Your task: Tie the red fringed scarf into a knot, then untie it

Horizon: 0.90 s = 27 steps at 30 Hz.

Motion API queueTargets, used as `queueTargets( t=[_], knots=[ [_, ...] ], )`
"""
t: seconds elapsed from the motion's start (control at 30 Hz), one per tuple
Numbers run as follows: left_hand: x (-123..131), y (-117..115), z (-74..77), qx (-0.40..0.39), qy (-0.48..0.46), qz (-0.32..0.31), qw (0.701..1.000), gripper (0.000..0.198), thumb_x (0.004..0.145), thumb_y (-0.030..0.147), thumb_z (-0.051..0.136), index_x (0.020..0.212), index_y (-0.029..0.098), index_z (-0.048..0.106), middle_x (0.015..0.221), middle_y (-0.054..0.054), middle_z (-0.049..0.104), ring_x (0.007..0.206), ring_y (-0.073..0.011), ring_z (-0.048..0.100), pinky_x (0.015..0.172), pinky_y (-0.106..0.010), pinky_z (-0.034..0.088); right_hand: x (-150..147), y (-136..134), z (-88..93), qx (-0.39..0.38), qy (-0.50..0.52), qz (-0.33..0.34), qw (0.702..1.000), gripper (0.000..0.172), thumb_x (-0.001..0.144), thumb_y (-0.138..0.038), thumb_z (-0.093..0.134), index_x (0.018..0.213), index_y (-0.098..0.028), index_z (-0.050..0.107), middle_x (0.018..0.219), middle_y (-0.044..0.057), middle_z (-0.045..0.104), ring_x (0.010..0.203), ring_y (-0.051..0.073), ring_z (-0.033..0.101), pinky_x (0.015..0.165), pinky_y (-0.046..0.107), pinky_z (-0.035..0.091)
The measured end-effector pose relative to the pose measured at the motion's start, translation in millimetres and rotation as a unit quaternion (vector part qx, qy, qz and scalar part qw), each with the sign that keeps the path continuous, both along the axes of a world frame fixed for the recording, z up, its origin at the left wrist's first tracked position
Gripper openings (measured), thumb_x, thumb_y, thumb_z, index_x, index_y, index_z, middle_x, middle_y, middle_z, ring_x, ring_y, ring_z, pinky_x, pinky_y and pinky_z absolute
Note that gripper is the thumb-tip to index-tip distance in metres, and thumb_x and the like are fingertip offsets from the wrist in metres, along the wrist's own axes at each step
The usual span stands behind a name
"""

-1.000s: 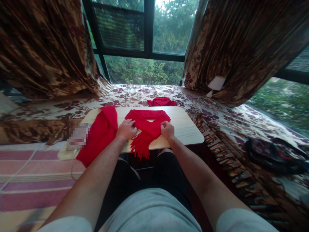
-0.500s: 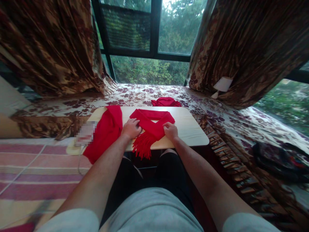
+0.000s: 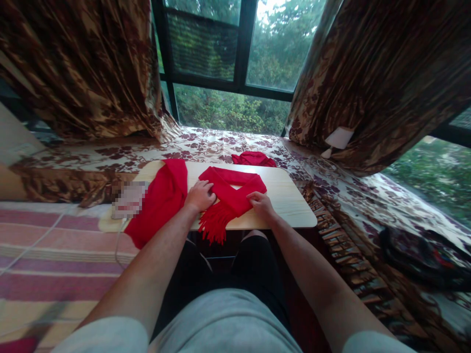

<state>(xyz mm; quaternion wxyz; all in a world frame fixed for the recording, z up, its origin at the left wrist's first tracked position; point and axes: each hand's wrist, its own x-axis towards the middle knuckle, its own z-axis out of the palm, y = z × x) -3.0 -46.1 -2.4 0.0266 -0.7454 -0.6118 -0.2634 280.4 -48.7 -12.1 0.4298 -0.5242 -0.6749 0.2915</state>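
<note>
A red fringed scarf point(image 3: 235, 200) lies folded in a loop on a pale wooden table, its two bands crossing at the front. Its fringe point(image 3: 213, 224) hangs over the table's near edge. My left hand point(image 3: 200, 196) is closed on the scarf's left side with bent fingers. On the right side, my right hand point(image 3: 262, 205) pinches the scarf's edge between thumb and fingers. Another red cloth point(image 3: 162, 203) lies left of my left hand, partly behind my forearm and draping over the near edge.
The small wooden table point(image 3: 290, 201) stands over my legs. A blurred-out object point(image 3: 129, 200) with a cable lies at its left end. More red cloth point(image 3: 253, 159) rests beyond it on the flowered window seat. A lamp point(image 3: 339, 138) and a dark bag point(image 3: 423, 257) are to the right.
My right hand has shifted slightly, its fingers straighter on the scarf's edge. The fringe has moved a little left. The view has tilted slightly.
</note>
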Motion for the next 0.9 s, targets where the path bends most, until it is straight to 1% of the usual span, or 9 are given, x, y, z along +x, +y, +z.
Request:
queueTargets(
  t=[0.13, 0.2, 0.27, 0.37, 0.43, 0.53, 0.63, 0.77, 0.9],
  knots=[
    [-1, -1, 2.7, 0.01, -0.013, -0.011, 1.0, 0.048, 0.085, 0.035, 0.054, 0.125, 0.012, 0.068, 0.132, -0.015, 0.062, 0.126, -0.0307, 0.051, 0.112, -0.041, 0.036, 2, 1, -6.5, 0.005, 0.029, 0.011, 1.0, 0.029, 0.07, -0.013, 0.05, 0.087, -0.019, 0.072, 0.075, 0.0, 0.072, 0.067, 0.014, 0.064, 0.062, 0.023, 0.049],
    [0, -3, 7.3, 0.025, -0.02, -0.012, 0.999, 0.042, 0.085, 0.032, 0.054, 0.12, 0.012, 0.069, 0.121, -0.015, 0.067, 0.119, -0.0297, 0.055, 0.108, -0.04, 0.039, 2, 1, -6.5, 0.012, 0.026, 0.012, 1.0, 0.033, 0.066, -0.008, 0.046, 0.086, -0.019, 0.071, 0.077, 0.0, 0.072, 0.07, 0.014, 0.065, 0.065, 0.024, 0.05],
    [3, -8, 13.2, 0.035, -0.037, 0.008, 0.999, 0.034, 0.085, 0.029, 0.054, 0.11, 0.014, 0.071, 0.111, -0.014, 0.07, 0.11, -0.0285, 0.059, 0.102, -0.039, 0.043, 2, 1, -4.5, 0.027, 0.009, 0.007, 1.0, 0.037, 0.064, -0.005, 0.045, 0.086, -0.019, 0.071, 0.081, 0.0, 0.072, 0.075, 0.014, 0.067, 0.07, 0.025, 0.052],
    [18, -24, 22.1, -0.003, -0.103, 0.051, 0.993, 0.024, 0.086, 0.029, 0.053, 0.097, 0.018, 0.071, 0.095, -0.01, 0.072, 0.093, -0.0242, 0.065, 0.087, -0.034, 0.048, 2, -1, -0.2, 0.081, -0.031, -0.002, 0.996, 0.037, 0.065, -0.003, 0.047, 0.086, -0.02, 0.072, 0.092, 0.002, 0.072, 0.087, 0.016, 0.067, 0.081, 0.028, 0.053],
    [33, -42, 27.5, -0.045, -0.157, 0.052, 0.985, 0.021, 0.087, 0.031, 0.054, 0.094, 0.021, 0.07, 0.088, -0.006, 0.073, 0.082, -0.0211, 0.067, 0.078, -0.03, 0.048, 2, -2, 2.5, 0.091, -0.05, -0.006, 0.995, 0.035, 0.066, -0.003, 0.05, 0.086, -0.021, 0.073, 0.094, 0.002, 0.072, 0.088, 0.016, 0.066, 0.083, 0.029, 0.052],
    [59, -71, 35.6, -0.047, -0.187, 0.024, 0.981, 0.02, 0.087, 0.034, 0.056, 0.095, 0.022, 0.069, 0.086, -0.004, 0.073, 0.082, -0.0195, 0.068, 0.077, -0.028, 0.047, 1, -4, 5.4, 0.06, -0.066, -0.008, 0.996, 0.029, 0.071, -0.006, 0.056, 0.088, -0.021, 0.075, 0.087, 0.001, 0.072, 0.079, 0.015, 0.065, 0.079, 0.028, 0.053],
    [78, -90, 42.7, -0.092, -0.205, 0.021, 0.974, 0.022, 0.085, 0.034, 0.058, 0.101, 0.023, 0.07, 0.083, -0.004, 0.074, 0.081, -0.0199, 0.068, 0.076, -0.028, 0.047, 0, -6, 7.5, 0.052, -0.084, -0.011, 0.995, 0.024, 0.073, -0.01, 0.061, 0.088, -0.02, 0.076, 0.085, 0.001, 0.072, 0.073, 0.014, 0.064, 0.076, 0.027, 0.053],
    [88, -90, 47.7, -0.167, -0.239, 0.042, 0.956, 0.032, 0.082, 0.036, 0.062, 0.11, 0.021, 0.067, 0.086, -0.005, 0.074, 0.084, -0.022, 0.069, 0.077, -0.03, 0.048, -1, -7, 9.6, 0.061, -0.099, -0.018, 0.993, 0.021, 0.074, -0.011, 0.064, 0.087, -0.02, 0.077, 0.087, 0.002, 0.073, 0.072, 0.014, 0.064, 0.076, 0.026, 0.052],
    [87, -83, 46.3, -0.185, -0.271, 0.074, 0.942, 0.039, 0.08, 0.042, 0.064, 0.111, 0.018, 0.063, 0.091, -0.008, 0.073, 0.086, -0.0235, 0.069, 0.079, -0.033, 0.049, -2, -8, 9.8, 0.066, -0.111, -0.022, 0.991, 0.019, 0.074, -0.013, 0.065, 0.087, -0.02, 0.077, 0.084, 0.001, 0.073, 0.073, 0.014, 0.065, 0.077, 0.026, 0.052]
  ],
)
